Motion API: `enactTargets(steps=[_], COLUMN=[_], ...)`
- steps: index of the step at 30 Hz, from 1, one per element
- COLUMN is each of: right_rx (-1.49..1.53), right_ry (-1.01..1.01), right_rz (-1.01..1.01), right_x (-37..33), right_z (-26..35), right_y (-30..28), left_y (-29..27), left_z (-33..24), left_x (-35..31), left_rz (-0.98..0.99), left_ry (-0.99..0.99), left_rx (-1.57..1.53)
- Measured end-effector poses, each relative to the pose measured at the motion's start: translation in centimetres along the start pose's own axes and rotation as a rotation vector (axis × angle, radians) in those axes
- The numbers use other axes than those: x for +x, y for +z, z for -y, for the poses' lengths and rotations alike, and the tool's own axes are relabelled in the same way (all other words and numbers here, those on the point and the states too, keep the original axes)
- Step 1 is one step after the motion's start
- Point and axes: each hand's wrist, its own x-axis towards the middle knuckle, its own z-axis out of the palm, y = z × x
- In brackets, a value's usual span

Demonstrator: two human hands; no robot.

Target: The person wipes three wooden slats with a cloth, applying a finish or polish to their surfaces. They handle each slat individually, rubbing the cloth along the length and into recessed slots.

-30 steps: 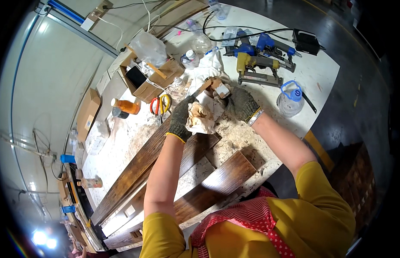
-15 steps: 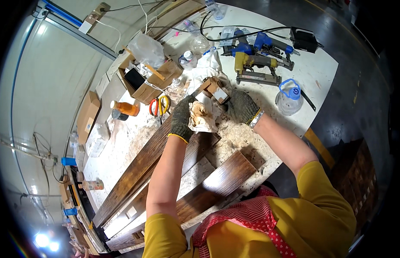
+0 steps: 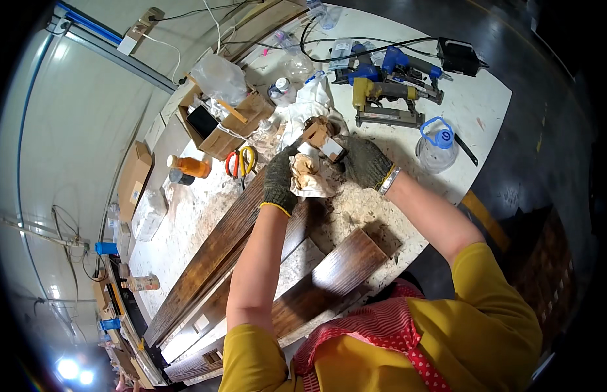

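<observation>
My left hand (image 3: 278,180), in a dark knit glove with a yellow cuff, is closed on a crumpled white cloth (image 3: 308,175) stained brown. Close by on the right, my right hand (image 3: 368,163), gloved the same way, has its fingers curled at the end of a small torn cardboard box (image 3: 319,136); its fingertips are partly hidden. Behind the box lies a bunched white cloth (image 3: 314,98). Dark brown wooden boards (image 3: 208,261) run below my left hand, and a shorter glossy brown board (image 3: 346,264) lies nearer to me.
Nail guns (image 3: 388,101) lie at the back right, near a clear jug (image 3: 438,153) with a blue handle. On the left are red-and-yellow-handled scissors (image 3: 240,160), an orange bottle (image 3: 190,166) and an open carton (image 3: 228,134). Pale dust covers the white tabletop (image 3: 179,225).
My left hand and the stained cloth have shifted slightly right, nearer my right hand. My right hand keeps its place beside the small cardboard box. The whole view has tilted a little.
</observation>
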Motion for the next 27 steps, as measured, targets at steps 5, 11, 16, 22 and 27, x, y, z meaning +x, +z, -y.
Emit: enactTargets(steps=[5,11,16,22,27], right_rx=[0.18,0.131,0.103,0.02,0.059], right_ry=[-0.041,-0.06,-0.025,-0.025,-0.016], right_rz=[0.079,0.079,0.079,0.036,0.112], right_x=[0.8,1.0,0.2,0.1,-0.5], right_z=[0.0,-0.1,0.2,0.3,0.9], right_y=[-0.1,0.4,0.8,1.2,1.3], left_y=[0.5,1.5,2.1,2.7,2.6], left_z=[0.0,1.1,1.1,0.1,-1.1], left_x=[-0.1,-0.2,-0.7,-1.0,-1.0], left_rz=[0.03,-0.128,-0.127,-0.174,-0.227], left_ry=[-0.243,0.077,0.217,0.097,0.115], left_rx=[-0.695,0.066,0.729,0.353,0.563])
